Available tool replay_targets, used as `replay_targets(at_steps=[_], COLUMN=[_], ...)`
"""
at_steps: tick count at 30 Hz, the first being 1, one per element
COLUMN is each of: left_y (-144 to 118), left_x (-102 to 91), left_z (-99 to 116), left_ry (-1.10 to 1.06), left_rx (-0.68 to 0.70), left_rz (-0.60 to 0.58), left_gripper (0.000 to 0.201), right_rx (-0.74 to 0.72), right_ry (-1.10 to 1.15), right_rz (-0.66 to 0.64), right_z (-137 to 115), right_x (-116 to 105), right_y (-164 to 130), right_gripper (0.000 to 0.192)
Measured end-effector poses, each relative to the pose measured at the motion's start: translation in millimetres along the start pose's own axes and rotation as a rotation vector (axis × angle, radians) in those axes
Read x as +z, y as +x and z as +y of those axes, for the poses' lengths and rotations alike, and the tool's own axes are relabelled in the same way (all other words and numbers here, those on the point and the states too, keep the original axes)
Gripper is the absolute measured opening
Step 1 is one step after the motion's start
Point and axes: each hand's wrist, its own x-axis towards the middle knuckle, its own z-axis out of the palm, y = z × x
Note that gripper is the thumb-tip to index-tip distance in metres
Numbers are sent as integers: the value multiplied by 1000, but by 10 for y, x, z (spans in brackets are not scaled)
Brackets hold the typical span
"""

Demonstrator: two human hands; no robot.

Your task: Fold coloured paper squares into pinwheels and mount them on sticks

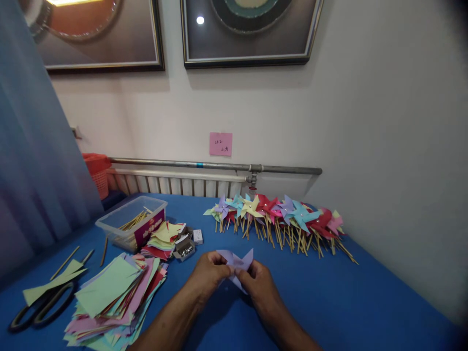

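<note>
A purple paper pinwheel [241,263], partly folded, is held between both hands above the blue table. My left hand [210,270] pinches its left side, thumb near the middle. On the other side my right hand [259,282] is closed on the paper, its thumb meeting the left thumb at the centre. The fingers hide much of the folds, and no stick shows on this piece. Close by lie small open boxes of metal pins [185,248] and a white box [198,237].
Finished pinwheels [272,209] on sticks lie in a row at the back right. Left are a plastic tub [109,225] of sticks, cut paper pieces [166,236], a stack of coloured paper [107,287] and black-handled scissors [54,304]. A pipe [292,170] runs along the wall.
</note>
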Motion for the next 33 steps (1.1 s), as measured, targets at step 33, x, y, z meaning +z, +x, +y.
replay_targets(at_steps=[33], left_y=[78], left_x=[-817], left_z=[516], left_ry=[1577], left_rx=[54], left_rz=[415], left_gripper=[29], right_rx=[78], right_ry=[69], right_rz=[34], right_z=[220], right_x=[6], right_y=[94], right_gripper=[42])
